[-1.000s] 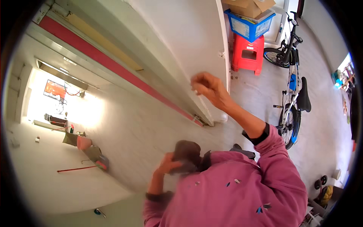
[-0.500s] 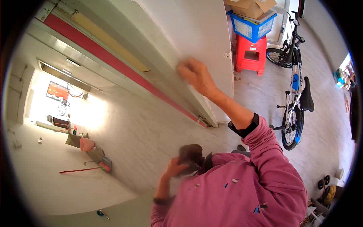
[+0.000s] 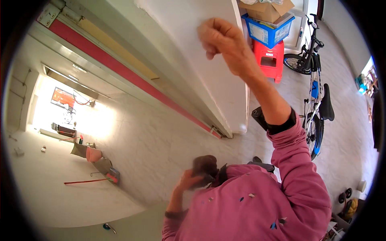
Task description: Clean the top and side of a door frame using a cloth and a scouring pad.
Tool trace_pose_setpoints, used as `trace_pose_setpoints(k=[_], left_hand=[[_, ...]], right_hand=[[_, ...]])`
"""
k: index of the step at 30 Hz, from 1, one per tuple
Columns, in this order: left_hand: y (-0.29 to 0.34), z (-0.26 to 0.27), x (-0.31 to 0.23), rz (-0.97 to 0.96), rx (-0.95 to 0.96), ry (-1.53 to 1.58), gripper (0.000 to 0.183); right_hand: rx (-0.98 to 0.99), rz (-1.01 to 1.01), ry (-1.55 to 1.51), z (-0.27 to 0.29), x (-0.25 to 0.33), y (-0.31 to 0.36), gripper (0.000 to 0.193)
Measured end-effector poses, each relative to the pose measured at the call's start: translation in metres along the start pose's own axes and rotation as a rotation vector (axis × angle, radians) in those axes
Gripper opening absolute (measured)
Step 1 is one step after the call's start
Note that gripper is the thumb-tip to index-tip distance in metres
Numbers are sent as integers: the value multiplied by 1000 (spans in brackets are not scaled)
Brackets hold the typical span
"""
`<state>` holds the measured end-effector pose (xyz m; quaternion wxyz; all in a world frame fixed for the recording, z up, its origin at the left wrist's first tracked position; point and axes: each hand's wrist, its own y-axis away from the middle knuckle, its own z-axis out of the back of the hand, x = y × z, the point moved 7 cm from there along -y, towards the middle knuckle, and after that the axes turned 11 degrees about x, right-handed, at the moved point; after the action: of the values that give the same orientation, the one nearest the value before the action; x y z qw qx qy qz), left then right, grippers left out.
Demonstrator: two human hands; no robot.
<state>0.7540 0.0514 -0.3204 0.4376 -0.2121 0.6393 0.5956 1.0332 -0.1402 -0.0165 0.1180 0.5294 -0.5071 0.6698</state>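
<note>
Grip: left hand (image 3: 186, 181) holds a blurred dark object (image 3: 204, 164) beside the pink top (image 3: 245, 215); right hand (image 3: 223, 39), loosely curled, contents unclear, hangs before a white wall (image 3: 183, 44). Beyond stand a red stool (image 3: 275, 70) bearing a blue basket (image 3: 267, 34) and a bicycle (image 3: 315, 89).

Pale floor (image 3: 148, 160) bears red stool (image 3: 273, 50), bicycle (image 3: 326, 101), apparently pink bucket (image 3: 93, 154).
</note>
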Motion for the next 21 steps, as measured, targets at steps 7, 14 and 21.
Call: trace_pose_setpoints(k=[7,14,21], left_hand=[[-10,-1,-3,16,2,-129,24],[-12,1,-3,-19,-33,-186,25],[-8,8,7,22,-62,-164,25]], right_hand=[[26,235,563,-17,-15,23,13],[19,225,621,-37,-50,28,18],[-4,323,744,-41,-40,23,13]])
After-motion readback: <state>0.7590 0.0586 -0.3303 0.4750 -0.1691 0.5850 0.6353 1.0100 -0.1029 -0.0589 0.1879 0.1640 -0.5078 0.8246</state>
